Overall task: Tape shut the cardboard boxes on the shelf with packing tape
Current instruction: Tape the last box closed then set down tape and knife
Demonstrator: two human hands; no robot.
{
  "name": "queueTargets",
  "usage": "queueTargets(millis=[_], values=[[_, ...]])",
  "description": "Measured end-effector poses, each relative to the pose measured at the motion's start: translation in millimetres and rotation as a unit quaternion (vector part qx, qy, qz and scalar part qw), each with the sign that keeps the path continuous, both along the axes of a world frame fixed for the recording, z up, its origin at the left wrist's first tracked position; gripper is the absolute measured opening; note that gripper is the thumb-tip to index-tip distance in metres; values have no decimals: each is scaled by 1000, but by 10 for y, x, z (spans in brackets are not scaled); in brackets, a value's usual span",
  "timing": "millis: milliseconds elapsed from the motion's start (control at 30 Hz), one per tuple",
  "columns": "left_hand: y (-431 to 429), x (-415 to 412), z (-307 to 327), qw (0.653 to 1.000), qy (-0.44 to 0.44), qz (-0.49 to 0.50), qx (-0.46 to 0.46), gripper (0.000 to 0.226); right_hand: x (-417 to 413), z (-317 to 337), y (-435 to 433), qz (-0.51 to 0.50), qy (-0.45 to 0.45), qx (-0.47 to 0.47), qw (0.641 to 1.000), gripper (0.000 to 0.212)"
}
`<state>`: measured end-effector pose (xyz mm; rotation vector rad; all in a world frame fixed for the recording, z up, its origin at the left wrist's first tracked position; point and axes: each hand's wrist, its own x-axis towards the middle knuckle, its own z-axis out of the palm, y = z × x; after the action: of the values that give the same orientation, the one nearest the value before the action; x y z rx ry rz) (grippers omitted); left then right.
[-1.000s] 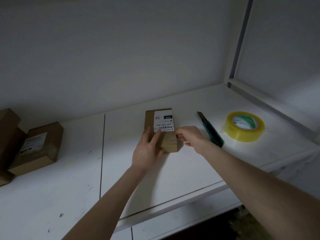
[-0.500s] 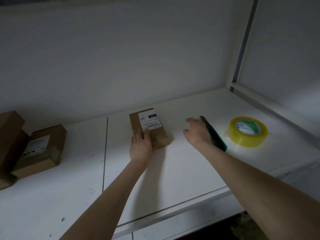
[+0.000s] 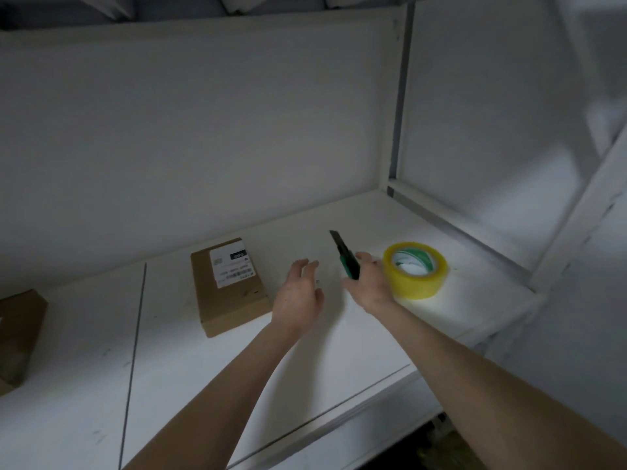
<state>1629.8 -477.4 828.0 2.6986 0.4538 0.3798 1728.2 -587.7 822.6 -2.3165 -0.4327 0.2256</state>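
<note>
— What took up most of the view?

— The white shelf (image 3: 339, 351), with a dark seam across its left part. On it, right of the seam, the cardboard box (image 3: 234, 300) lay flat, its white label (image 3: 231, 262) facing up on the far half.

— Any other boxes?

— One, a second brown box (image 3: 18, 334), cut off by the left edge of the view, well apart from the first.

— And the tape?

— The yellow tape roll (image 3: 415, 283) lay on its side near the shelf's right corner, just beside the right hand (image 3: 371, 286).

— What were the hands doing?

— The left hand (image 3: 298, 296) was just right of the cardboard box, fingers loose and spread, grasping nothing. I couldn't tell whether it touched the box. The right hand's thumb and fingers were wrapped round the lower handle of the green utility knife (image 3: 344, 254), whose dark tip pointed up toward the back wall. The picture was blurred there.
</note>
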Motion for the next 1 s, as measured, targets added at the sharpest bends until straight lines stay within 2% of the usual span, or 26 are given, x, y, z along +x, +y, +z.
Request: queueTargets(millis=[133,300,367,467,533,733,800,900,1000], values=[[-242,351,14,997,18,-32,-62,69,377,282,-406,-109,-69,11,992,57],[-600,873,-32,978,56,-48,-196,85,751,185,-936,-197,-18,51,979,44],[-705,1006,-81,975,70,-63,-202,77,794,106,-1012,-196,1,55,979,41],[-775,1088,-154,975,15,-36,-218,45,804,68,-1002,-187,21,67,980,37],[-736,1086,-190,977,-8,0,-213,33,804,54,-965,-174,20,63,982,37],[-266,803,-244,971,-56,76,-219,17,764,15,-789,-111,49,115,986,32],[-130,657,-262,971,-63,84,-213,15,779,3,-797,-123,26,52,991,36],[-74,491,-283,970,-72,88,-214,15,758,-63,-861,-89,-21,-148,985,39],[-117,404,-323,970,-80,94,-210,17,652,-135,-851,-60,-44,-228,971,36]])
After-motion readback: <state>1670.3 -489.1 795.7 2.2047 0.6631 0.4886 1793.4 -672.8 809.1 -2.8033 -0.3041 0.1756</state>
